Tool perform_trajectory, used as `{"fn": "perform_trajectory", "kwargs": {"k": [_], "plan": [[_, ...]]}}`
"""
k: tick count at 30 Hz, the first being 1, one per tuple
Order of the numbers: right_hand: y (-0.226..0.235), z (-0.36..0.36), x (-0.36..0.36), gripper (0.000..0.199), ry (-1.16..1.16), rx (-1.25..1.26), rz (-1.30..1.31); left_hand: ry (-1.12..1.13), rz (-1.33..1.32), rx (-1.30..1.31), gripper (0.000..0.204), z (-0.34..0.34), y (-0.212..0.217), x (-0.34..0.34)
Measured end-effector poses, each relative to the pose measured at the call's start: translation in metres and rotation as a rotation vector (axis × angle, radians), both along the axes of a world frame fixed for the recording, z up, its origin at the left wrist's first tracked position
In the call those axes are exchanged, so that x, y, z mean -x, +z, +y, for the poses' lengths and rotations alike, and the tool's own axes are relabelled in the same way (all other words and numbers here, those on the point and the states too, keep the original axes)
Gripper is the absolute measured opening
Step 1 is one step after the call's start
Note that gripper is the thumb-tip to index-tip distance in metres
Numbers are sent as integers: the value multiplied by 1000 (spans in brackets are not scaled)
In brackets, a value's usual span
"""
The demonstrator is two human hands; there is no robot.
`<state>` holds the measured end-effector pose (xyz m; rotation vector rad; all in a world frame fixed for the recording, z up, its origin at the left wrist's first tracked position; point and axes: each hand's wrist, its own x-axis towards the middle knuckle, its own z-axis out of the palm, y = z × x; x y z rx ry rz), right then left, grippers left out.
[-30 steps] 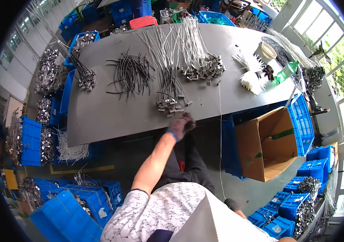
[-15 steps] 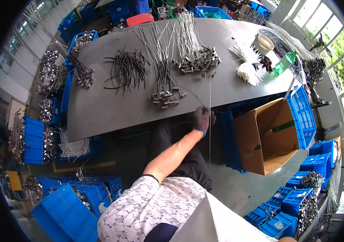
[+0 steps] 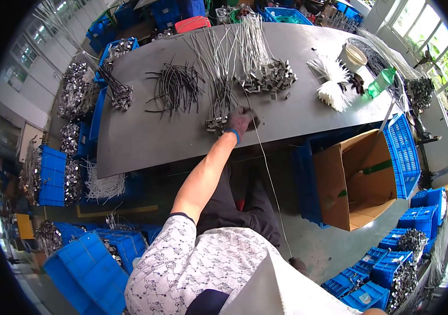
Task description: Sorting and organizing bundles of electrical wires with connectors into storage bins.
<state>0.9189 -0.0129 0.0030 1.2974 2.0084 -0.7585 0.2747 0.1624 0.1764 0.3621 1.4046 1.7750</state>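
Note:
My left hand (image 3: 241, 122), in a dark glove with a blue cuff, is over the table's near edge with its fingers closed round a thin pale cable (image 3: 269, 176); the fingertips are blurred. From there the cable slants down past my legs to my dark-gloved right hand (image 3: 298, 264). That hand is low at the right, partly covered by white cloth, and appears closed on the cable's lower part. Just left of my left hand lies a bunch of cables with metal blocks (image 3: 216, 122). Beyond it is a larger heap of metal blocks (image 3: 270, 77) on white cables.
On the grey table (image 3: 145, 144) lie black sleeves (image 3: 175, 86), white strips (image 3: 334, 86), a pale bowl (image 3: 354, 56) and a green bottle (image 3: 381, 82). An open cardboard box (image 3: 334, 184) stands beside the table in a blue crate. More blue crates (image 3: 84, 273) surround me.
My left hand has moved up and left, toward the bunch of metal blocks. The cable, straight and upright before, now slants with a slight bend. My right hand has come into view low down.

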Motion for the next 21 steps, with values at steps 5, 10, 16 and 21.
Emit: {"fn": "perform_trajectory", "kwargs": {"k": [5, 10, 16, 21], "plan": [[-19, 18, 35, 33, -176, -62, 309, -339, 63, 112, 19, -48, -78, -63], [89, 109, 266, 28, -336, -347, 961, -336, 131, 130, 14, -62, -82, -139], [118, 179, 420, 41, -402, -421, 1344, -231, 154, 34, 15, -76, -49, -113], [107, 195, 484, 45, -585, -104, 1222, -189, 441, 242, 20, -77, -53, -66]]}}
